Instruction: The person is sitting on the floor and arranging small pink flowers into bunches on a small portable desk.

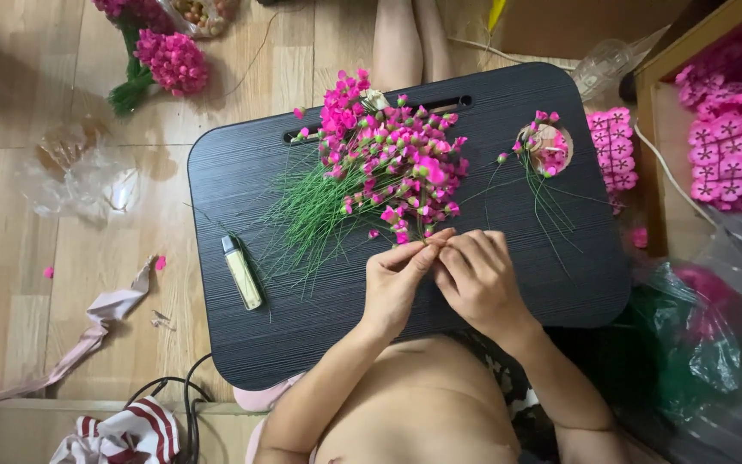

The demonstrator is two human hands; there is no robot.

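I looked down and saw two hands close together over a black lap tray (242, 344). The left hand (394, 282) and the right hand (477, 277) had their fingertips pinched together on one small flower stem (430, 241). It was so tiny that I could only see a bit of green and pink between the fingers. Both hands were closed on it, and the fingertips touched each other.

Just above the hands lay a big pile of pink flowers (388, 163) with thin green wire stems, spread out on the tray. A smaller bunch (544, 148) sat in the round cup hole on the right side of the tray. A pale yellow lighter (242, 271) lay on the tray, left of the hands and well apart from them. On the wooden floor (10, 232) at the top left was a finished pink bouquet (170, 60).
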